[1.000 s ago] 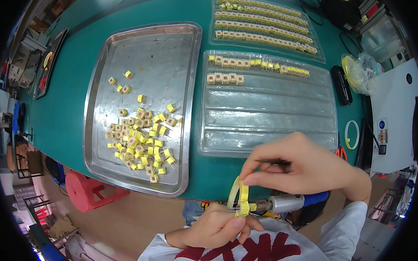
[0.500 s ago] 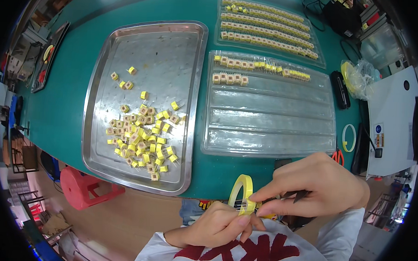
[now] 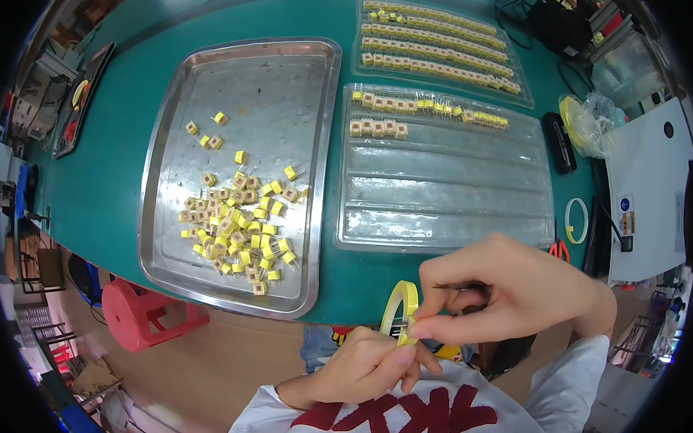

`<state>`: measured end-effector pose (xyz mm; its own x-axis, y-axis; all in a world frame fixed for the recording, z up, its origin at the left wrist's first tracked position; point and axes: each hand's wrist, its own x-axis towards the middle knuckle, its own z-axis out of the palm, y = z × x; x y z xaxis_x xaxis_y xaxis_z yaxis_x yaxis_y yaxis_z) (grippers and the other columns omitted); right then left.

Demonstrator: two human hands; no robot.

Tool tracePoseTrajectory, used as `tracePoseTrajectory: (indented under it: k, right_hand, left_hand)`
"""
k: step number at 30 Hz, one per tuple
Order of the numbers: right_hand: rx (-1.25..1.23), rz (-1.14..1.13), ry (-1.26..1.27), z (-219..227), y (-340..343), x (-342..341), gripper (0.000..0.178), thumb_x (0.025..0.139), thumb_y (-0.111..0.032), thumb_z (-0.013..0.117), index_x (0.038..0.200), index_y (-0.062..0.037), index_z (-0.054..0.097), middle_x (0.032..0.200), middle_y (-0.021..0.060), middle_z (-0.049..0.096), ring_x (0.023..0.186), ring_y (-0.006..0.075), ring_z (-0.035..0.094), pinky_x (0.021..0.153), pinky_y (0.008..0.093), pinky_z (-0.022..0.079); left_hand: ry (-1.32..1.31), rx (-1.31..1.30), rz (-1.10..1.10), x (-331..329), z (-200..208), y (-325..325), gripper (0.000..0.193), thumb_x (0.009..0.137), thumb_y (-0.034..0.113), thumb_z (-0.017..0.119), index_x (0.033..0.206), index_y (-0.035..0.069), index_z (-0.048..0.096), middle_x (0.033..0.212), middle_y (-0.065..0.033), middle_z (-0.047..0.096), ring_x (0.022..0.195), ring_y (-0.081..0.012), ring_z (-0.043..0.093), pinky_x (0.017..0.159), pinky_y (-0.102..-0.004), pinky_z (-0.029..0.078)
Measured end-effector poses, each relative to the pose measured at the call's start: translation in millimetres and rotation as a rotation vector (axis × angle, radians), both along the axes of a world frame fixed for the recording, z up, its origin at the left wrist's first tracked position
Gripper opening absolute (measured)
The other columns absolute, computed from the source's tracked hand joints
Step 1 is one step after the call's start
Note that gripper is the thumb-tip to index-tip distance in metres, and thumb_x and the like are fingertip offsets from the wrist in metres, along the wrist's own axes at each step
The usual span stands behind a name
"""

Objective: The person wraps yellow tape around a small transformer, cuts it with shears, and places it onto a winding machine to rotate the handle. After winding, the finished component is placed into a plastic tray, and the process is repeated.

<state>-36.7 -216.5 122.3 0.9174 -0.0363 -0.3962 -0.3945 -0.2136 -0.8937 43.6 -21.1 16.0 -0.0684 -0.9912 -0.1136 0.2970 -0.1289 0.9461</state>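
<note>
My left hand point(image 3: 364, 370) is closed, its thumb and forefinger holding a small yellow-wrapped transformer point(image 3: 406, 337) with thin metal pins, low in front of my body. Next to it a roll of yellow tape point(image 3: 402, 298) stands on edge, its lower part hidden by my hands. The thumb and forefinger of my right hand point(image 3: 512, 295) pinch the yellow tape right at the transformer. Part of a dark, slim tool point(image 3: 466, 285) shows across the fingers of that hand; its kind is unclear.
A metal tray point(image 3: 330, 139) at left bears a heap of loose small transformers point(image 3: 239, 224). Two clear plastic trays, one near point(image 3: 445, 220) and one far point(image 3: 526, 93), carry rows of them. Orange-handled scissors point(image 3: 563, 251) and a pale ring point(image 3: 577, 221) lie right; a red stool point(image 3: 129, 316) stands below.
My right hand has shifted slightly up and left, and its fingers have curled more around the dark tool. The tape roll has tilted a little. My left hand keeps its hold.
</note>
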Motion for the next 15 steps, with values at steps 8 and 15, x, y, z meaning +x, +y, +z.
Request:
tracePoseTrajectory:
  k: [8, 15]
  right_hand:
    - [-0.29, -0.128, -0.288, -6, 4, -23, 0.01, 0.085, -0.01, 0.062, 0.085, -0.0007, 0.066, 0.062, 0.0046, 0.055, 0.051, 0.008, 0.044, 0.047, 0.0236, 0.031]
    - [-0.921, -0.939, -0.199, -52, 24, -124, 0.017, 0.09, -0.007, 0.053, 0.096, 0.0039, 0.064, 0.073, 0.0079, 0.063, 0.068, 0.0117, 0.057, 0.06, 0.0233, 0.043]
  left_hand:
    - [-0.007, 0.04, 0.012, 2, 5, -2, 0.045, 0.098, 0.024, 0.03, 0.087, -0.001, 0.065, 0.058, -0.0032, 0.059, 0.048, -0.0135, 0.053, 0.053, -0.0266, 0.045]
    - [-0.009, -0.022, 0.022, -5, -6, 10, 0.057, 0.097, 0.045, 0.032, 0.097, -0.005, 0.058, 0.064, -0.0065, 0.054, 0.059, -0.0121, 0.051, 0.055, -0.024, 0.041]
